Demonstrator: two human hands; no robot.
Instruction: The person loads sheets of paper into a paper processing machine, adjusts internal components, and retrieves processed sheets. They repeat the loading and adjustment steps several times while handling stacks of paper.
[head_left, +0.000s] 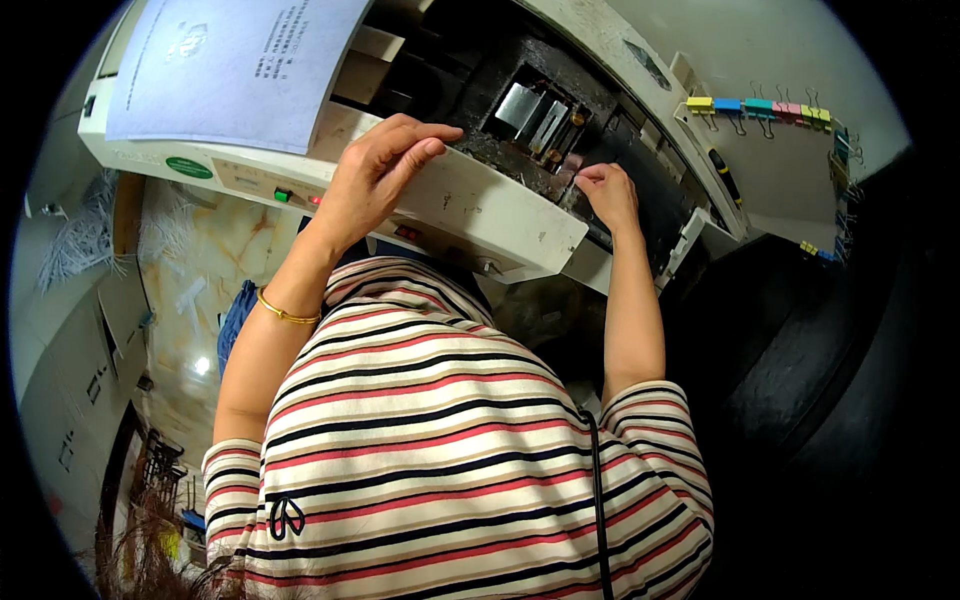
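Marbled tan floor (245, 240) (one bright glint (202, 366)), pale wall (770, 50).

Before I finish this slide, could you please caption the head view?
Right hand reaches into an open white machine near shiny metal parts; left hand at its near side.

Right hand (608, 193): whether its grip held anything was too blurred to tell. Upper edge cut off paper sheet (225, 75) and white machine (480, 205).
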